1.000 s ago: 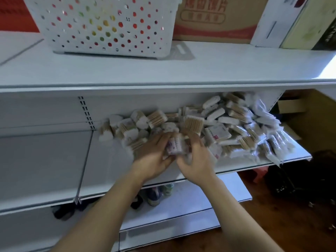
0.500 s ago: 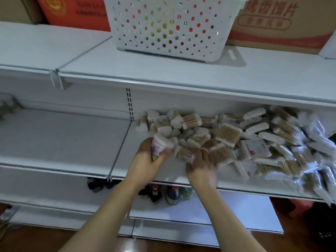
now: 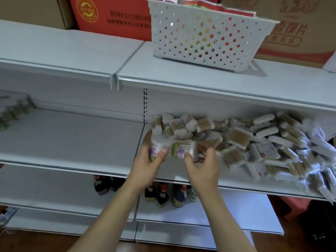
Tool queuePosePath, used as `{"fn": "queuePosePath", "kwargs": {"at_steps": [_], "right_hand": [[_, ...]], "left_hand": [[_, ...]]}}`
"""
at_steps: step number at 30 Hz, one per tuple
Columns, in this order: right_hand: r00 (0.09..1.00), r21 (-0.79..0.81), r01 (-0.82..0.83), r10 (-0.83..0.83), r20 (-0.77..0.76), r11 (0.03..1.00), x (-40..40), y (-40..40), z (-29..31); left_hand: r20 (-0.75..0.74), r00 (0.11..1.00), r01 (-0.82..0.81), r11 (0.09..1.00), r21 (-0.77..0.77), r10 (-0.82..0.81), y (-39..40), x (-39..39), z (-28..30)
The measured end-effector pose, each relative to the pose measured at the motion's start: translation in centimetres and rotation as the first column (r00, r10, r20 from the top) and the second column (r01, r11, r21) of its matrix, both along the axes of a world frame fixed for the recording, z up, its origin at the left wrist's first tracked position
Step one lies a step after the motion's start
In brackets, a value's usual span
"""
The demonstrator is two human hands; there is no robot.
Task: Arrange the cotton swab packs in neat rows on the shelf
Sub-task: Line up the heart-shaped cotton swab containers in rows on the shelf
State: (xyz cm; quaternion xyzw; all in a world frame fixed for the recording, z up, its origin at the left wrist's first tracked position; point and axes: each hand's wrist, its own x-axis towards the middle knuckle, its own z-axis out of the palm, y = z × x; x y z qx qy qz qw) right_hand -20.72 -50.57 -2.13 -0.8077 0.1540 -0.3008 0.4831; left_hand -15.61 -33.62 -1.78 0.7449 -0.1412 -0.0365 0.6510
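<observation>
While my left hand [image 3: 148, 160] grips one pack [image 3: 157, 145] and my right hand [image 3: 201, 166] pinches another pack [image 3: 183, 149], most cotton swab packs [image 3: 254, 142] lie in a loose heap on the shelf [image 3: 174, 176], no row made yet.

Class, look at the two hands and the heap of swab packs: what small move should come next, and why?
Probably set the pack in the left hand down on the bare front-left part of the shelf, starting a row. Both hands hold a pack, the right hand gripping a green-labelled pack, while the heap lies jumbled to the right.
</observation>
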Motion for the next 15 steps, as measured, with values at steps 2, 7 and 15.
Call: {"fn": "queuePosePath", "kwargs": {"at_steps": [2,7,15], "right_hand": [[1.000,-0.029,-0.013,0.014,0.021,0.999,0.6,3.2,0.3],[0.980,-0.121,-0.162,0.174,0.100,0.979,2.2,13.5,0.1],[0.947,-0.143,-0.286,0.302,0.107,0.948,4.8,28.0,-0.4]], "left_hand": [[0.002,1.000,-0.008,1.000,0.027,0.008,3.3,-0.1,0.3],[0.010,0.995,-0.099,0.993,0.065,0.099,13.1,0.5,0.0],[-0.072,0.986,-0.157,0.986,-0.058,0.152,27.2,2.0,-0.3]]}}
